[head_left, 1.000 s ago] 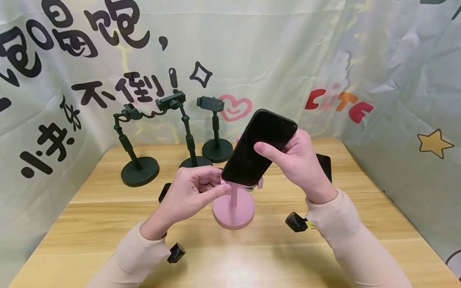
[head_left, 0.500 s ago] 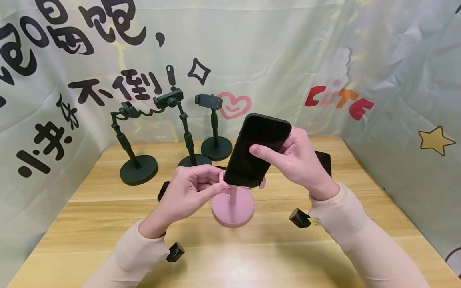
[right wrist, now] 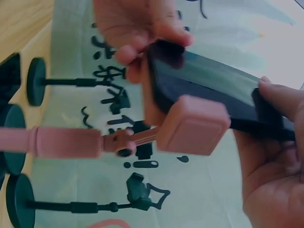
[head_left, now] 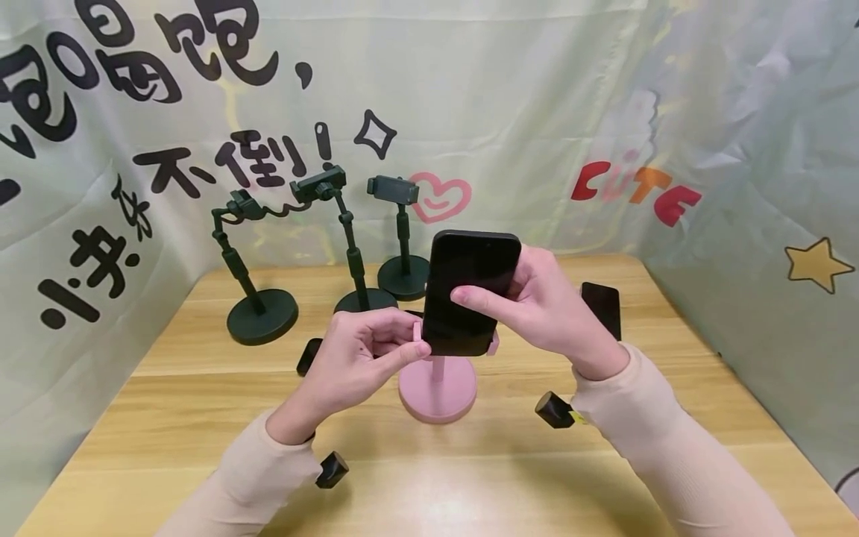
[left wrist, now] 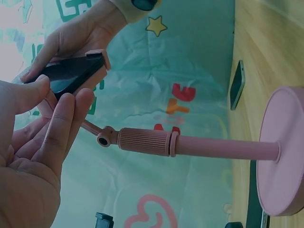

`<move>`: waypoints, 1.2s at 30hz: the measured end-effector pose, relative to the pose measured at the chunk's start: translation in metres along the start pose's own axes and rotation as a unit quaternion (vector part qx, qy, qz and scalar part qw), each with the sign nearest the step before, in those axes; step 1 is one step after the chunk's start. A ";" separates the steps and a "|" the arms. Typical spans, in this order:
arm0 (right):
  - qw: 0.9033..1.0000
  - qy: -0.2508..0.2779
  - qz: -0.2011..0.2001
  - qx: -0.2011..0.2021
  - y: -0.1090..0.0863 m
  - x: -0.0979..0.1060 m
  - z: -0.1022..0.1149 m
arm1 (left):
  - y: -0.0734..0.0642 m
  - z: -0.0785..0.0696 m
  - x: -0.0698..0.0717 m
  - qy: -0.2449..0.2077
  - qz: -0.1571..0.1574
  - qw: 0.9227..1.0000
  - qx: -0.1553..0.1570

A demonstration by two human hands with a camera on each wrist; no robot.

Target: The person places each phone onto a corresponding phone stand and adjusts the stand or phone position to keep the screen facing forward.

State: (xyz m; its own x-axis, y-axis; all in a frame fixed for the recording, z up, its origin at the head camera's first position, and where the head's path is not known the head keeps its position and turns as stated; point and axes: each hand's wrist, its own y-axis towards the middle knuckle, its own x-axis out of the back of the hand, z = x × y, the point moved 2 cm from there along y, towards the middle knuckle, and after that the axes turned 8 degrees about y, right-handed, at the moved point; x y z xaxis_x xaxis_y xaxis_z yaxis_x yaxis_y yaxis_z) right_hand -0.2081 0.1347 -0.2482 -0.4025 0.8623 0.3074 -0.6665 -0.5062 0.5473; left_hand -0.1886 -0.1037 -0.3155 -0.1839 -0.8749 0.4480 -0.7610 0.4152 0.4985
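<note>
A black smartphone (head_left: 470, 257) stands almost upright at the head of a pink phone stand (head_left: 436, 395). My right hand (head_left: 546, 309) grips it from the right side, thumb across the screen and fingers behind. The phone's lower part lies between the two ends of the stand's pink clamp (right wrist: 194, 126). With thumb and fingers, my left hand (head_left: 359, 354) pinches the clamp's left end, next to the phone's lower corner. In the left wrist view, the stand's ribbed pole (left wrist: 145, 141) and round base show below the hands. Fingers partly hide the clamp's back.
Several dark green phone stands are at the back left, among them one with a round base (head_left: 262, 317). Another phone (head_left: 602, 307) lies right of my right hand, and a dark phone (head_left: 309, 356) is partly behind my left. A printed cloth (head_left: 537, 112) hangs behind the wooden table (head_left: 429, 477).
My right hand has moved left and slightly down, turning the phone from a rightward lean to nearly upright as its lower part settles between the clamp ends. My left hand keeps its place.
</note>
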 end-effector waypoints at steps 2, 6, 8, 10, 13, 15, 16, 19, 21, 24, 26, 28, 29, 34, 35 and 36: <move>1.000 0.019 0.000 -0.016 0.000 -0.002 0.001 | 0.000 0.001 0.000 0.014 -0.001 1.000 -0.003; 0.997 0.058 -0.028 -0.029 0.002 -0.007 0.003 | -0.002 0.000 0.001 0.041 0.001 0.999 0.000; 0.995 0.084 -0.049 -0.021 0.002 -0.010 0.004 | -0.002 -0.001 0.001 0.047 0.005 0.999 0.005; 0.992 0.107 -0.067 -0.006 0.001 -0.012 0.006 | -0.002 -0.002 0.002 0.050 0.009 0.999 0.009; 0.988 0.118 -0.092 0.033 0.001 -0.015 0.009 | -0.002 -0.004 0.003 0.062 0.017 0.998 0.015; 0.988 0.100 -0.103 0.063 0.001 -0.016 0.010 | -0.002 -0.004 0.005 0.070 0.027 0.997 0.017; 0.987 0.088 -0.107 0.076 0.001 -0.016 0.010 | -0.001 -0.004 0.006 0.075 0.033 0.997 0.018; 0.987 0.045 -0.113 0.104 0.000 -0.014 0.011 | 0.000 -0.004 0.007 0.083 0.052 0.995 0.016; 0.987 0.030 -0.111 0.112 0.000 -0.013 0.012 | 0.001 -0.004 0.007 0.084 0.058 0.995 0.012; 0.986 0.024 -0.110 0.121 0.002 -0.011 0.013 | 0.003 -0.004 0.007 0.081 0.056 0.995 0.006; 0.986 0.025 -0.106 0.124 0.004 -0.012 0.014 | 0.003 -0.004 0.007 0.077 0.049 0.996 0.000; 0.987 0.027 -0.101 0.124 0.004 -0.012 0.014 | 0.002 -0.003 0.006 0.071 0.044 0.996 -0.005; 0.987 0.027 -0.099 0.123 0.004 -0.012 0.014 | 0.002 -0.003 0.006 0.069 0.041 0.997 -0.007; 0.989 0.029 -0.094 0.115 0.002 -0.011 0.012 | 0.002 -0.001 0.003 0.060 0.033 0.998 -0.017; 0.989 0.028 -0.094 0.114 0.001 -0.011 0.010 | 0.002 -0.001 0.003 0.059 0.031 0.998 -0.018; 0.988 0.027 -0.095 0.115 0.000 -0.011 0.009 | 0.002 -0.001 0.002 0.059 0.029 0.998 -0.019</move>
State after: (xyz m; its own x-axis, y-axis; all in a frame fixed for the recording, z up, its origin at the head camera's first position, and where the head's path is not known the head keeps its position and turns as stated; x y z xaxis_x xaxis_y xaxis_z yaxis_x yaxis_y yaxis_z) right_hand -0.1987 0.1255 -0.2443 -0.3211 0.9362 0.1430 -0.5763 -0.3130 0.7549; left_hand -0.1897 -0.1046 -0.3132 -0.1512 -0.8142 0.5606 -0.7267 0.4760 0.4953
